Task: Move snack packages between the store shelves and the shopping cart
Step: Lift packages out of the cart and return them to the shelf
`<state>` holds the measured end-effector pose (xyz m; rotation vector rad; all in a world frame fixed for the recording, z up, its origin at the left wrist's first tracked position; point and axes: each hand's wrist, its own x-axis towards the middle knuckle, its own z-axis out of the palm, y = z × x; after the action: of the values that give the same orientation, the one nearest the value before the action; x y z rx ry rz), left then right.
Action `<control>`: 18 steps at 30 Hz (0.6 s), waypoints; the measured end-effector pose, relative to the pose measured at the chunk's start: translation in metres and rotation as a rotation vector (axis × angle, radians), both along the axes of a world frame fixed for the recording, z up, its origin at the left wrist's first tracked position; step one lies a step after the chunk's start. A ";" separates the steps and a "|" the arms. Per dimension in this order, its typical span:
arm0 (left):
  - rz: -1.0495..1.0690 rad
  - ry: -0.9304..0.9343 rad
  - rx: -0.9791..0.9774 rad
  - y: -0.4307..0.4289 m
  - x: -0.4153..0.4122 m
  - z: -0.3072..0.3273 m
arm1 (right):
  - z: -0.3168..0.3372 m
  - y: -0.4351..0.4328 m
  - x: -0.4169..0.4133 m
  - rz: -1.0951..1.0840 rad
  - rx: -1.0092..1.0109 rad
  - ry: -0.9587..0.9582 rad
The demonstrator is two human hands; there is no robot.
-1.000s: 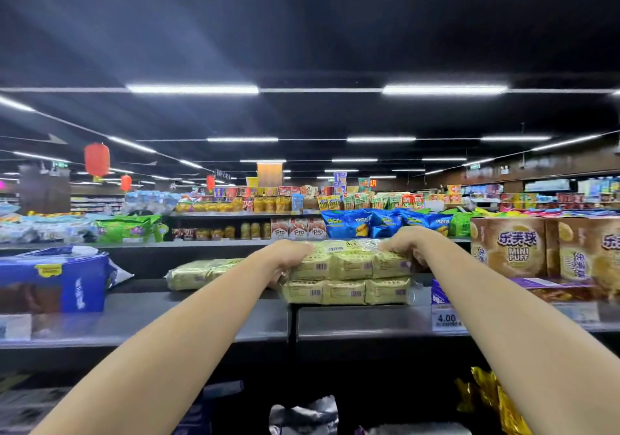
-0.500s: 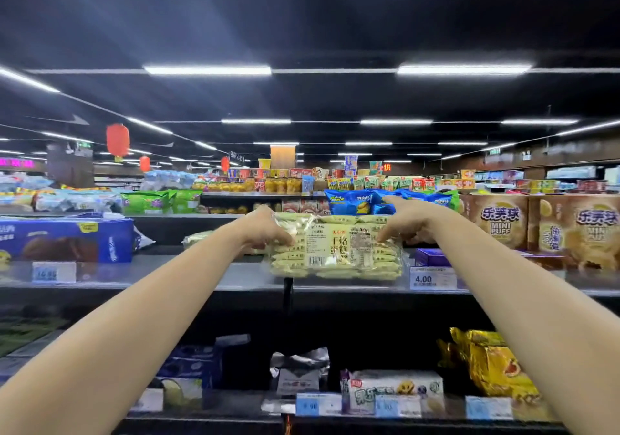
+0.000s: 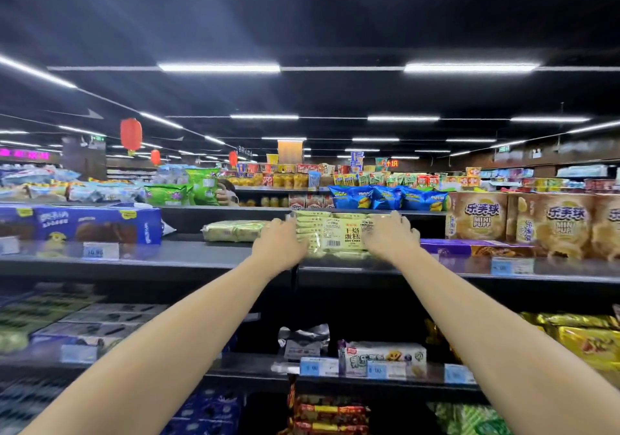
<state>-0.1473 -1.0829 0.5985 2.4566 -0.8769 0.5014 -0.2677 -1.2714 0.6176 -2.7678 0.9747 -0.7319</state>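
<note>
Grips: your left grip [image 3: 280,245] and right grip [image 3: 391,235] each hold one end of the dry cake pack [image 3: 335,233], fingers curled round its side edges, pinching it between them.
Pack: tipped up on edge, printed label and barcode facing you, at the front of the top shelf [image 3: 201,256]. Can't tell if the bottom edge touches the shelf or is just off it.
Change: a second ago it lay flat with your hands on top; half a second ago it was partly tilted. Now it's near upright and closer to the shelf lip.
Meaning: pickup looks under way, shelf-to-cart direction. Pack not clear of the shelf yet.
Cart: not in view.
Nearby: matching pack [image 3: 235,231] lies flat just beside your left grip. Mini Puff boxes [image 3: 481,220] stand to the right, apart from the right grip.
Risk: soft wrapper could sag mid-span, so keep both ends pinched.
</note>
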 end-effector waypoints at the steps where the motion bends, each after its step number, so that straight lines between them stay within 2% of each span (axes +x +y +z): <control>1: 0.003 -0.034 0.016 0.006 -0.005 -0.005 | -0.004 0.009 -0.001 0.020 -0.024 -0.014; 9: 0.005 -0.320 0.108 0.104 -0.019 -0.044 | -0.050 0.121 -0.006 0.215 -0.203 -0.091; 12: 0.042 -0.297 0.173 0.162 -0.014 -0.071 | -0.080 0.179 0.003 0.277 -0.229 -0.082; 18: 0.091 -0.230 0.296 0.306 -0.003 -0.140 | -0.144 0.317 0.038 0.452 -0.257 0.057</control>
<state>-0.1507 -0.7772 0.4583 2.7565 -0.9948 0.7448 -0.2298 -0.9541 0.4740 -3.0722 0.2458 -0.7461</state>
